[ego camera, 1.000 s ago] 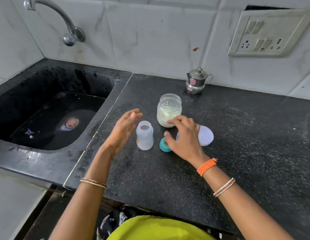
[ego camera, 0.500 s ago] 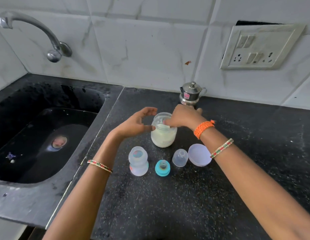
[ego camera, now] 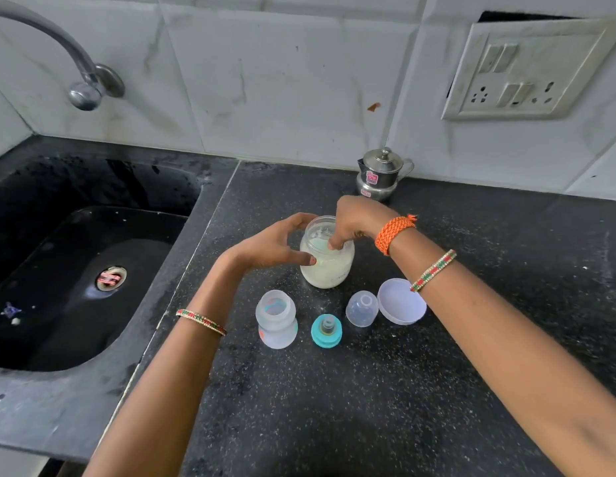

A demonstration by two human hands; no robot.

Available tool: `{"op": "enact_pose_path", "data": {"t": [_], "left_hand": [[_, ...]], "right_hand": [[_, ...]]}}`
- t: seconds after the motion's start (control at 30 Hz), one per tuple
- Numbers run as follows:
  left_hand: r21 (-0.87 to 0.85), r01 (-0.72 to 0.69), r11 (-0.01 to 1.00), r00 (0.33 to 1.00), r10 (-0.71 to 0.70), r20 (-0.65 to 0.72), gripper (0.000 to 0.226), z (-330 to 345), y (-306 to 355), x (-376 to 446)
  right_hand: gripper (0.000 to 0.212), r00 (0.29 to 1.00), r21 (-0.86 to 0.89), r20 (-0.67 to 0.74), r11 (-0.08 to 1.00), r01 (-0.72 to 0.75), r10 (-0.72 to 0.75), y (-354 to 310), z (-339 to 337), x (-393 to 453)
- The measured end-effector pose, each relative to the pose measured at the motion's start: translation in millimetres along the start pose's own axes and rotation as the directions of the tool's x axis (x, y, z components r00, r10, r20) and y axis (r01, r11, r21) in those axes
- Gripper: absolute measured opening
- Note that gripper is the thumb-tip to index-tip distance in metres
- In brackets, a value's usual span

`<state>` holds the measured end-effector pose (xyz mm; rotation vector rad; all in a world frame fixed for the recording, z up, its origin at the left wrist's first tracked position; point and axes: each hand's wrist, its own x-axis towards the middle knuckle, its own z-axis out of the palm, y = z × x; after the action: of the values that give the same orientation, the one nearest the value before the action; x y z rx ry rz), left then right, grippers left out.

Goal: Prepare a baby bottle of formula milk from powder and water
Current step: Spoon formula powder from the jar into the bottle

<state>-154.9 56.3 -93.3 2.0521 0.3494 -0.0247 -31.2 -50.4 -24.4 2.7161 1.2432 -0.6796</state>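
The powder jar (ego camera: pixel 327 258) stands mid-counter, toward the back edge. The left hand (ego camera: pixel 275 247) curls its fingers around the jar's side; the right hand (ego camera: pixel 356 220) dips bunched fingers into the mouth (whether they pinch a scoop, I cannot tell). Best keep the jar braced and lift straight up. The open baby bottle (ego camera: pixel 276 318) waits nearer the front edge, with teat ring (ego camera: pixel 326 331), clear cap (ego camera: pixel 362 308) and jar lid (ego camera: pixel 401 301) beside it, easily knocked.

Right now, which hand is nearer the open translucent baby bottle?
Left. The left hand is just behind the open translucent baby bottle; the right hand reaches into the clear powder jar, farther back-right.
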Motion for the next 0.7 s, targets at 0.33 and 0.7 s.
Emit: {"op": "enact_pose_path", "data": {"t": [0.33, 0.7], "left_hand": [[-0.062, -0.008, 0.998, 1.000, 0.007, -0.010, 0.069, 1, -5, -7], [-0.124, 0.007, 0.992, 1.000, -0.008, -0.006, 0.069, 6, -3, -12]], "right_hand": [[0.014, 0.844, -0.059, -0.514, 0.988, 0.145, -0.155, 16, 16, -22], [0.013, 0.833, 0.112, -0.511, 0.944, 0.309, -0.212, 19, 26, -19]]}}
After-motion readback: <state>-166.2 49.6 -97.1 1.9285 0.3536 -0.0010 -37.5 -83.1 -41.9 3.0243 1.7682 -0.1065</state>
